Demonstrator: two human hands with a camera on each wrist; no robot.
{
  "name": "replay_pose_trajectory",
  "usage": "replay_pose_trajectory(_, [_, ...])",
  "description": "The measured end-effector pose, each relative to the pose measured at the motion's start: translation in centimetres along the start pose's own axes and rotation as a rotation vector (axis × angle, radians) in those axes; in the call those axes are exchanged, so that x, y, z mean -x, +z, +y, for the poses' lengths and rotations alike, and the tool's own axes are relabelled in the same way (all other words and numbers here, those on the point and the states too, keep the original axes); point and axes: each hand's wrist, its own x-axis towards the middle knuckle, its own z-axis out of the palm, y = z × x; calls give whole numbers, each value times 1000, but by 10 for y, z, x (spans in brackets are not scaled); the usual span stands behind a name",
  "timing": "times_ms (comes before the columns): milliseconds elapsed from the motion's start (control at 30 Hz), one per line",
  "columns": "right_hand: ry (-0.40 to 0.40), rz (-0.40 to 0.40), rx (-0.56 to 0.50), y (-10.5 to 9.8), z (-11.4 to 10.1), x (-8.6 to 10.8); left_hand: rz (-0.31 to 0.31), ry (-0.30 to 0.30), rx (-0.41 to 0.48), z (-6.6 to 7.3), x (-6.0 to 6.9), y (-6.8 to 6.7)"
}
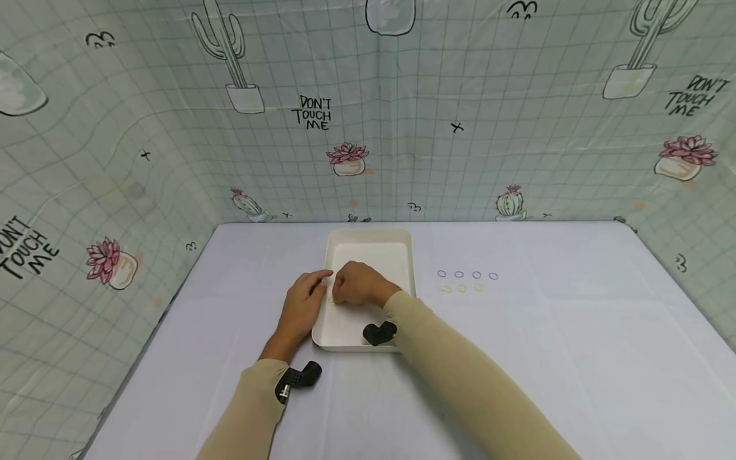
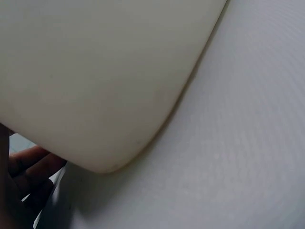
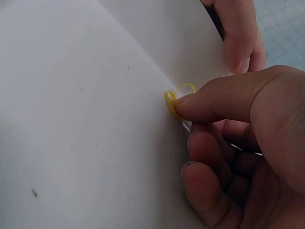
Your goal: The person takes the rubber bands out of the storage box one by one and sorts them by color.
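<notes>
My right hand is over the left side of a white tray. In the right wrist view, its thumb and forefinger pinch a small yellow rubber band by the tray's inner wall. A thin yellow loop shows just behind the fingertips; whether it belongs to the same band I cannot tell. My left hand rests at the tray's left edge, its fingertips touching the rim. Seen from the left wrist, several left fingers lie relaxed outside the tray, partly hidden by its side.
Right of the tray, on the white table, lies a row of several purple rubber bands. Below it is a row of three yellow rubber bands. A patterned cloth stands behind the table and along its sides.
</notes>
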Motion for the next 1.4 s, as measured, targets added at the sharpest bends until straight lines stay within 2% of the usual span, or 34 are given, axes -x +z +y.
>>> replay_pose_trajectory(267, [2,15,-144,-1,7,-1,-3,-17,11,2,1,1])
replay_pose_trajectory(467, [-13,39,-181,-8,10,2,-3,-3,-3,2,-2,2])
replay_pose_trajectory(700, [7,66,-254,-25,9,15,-10,-38,7,3,0,0])
replay_pose_trajectory(867, [1,138,-328,-35,8,25,1,-35,15,2,0,0])
replay_pose_trajectory(1067, [-15,178,-461,-38,12,38,-15,-40,12,1,1,1])
replay_pose_trajectory(1400, [-45,225,-553,-41,20,59,-9,-46,11,3,2,1])
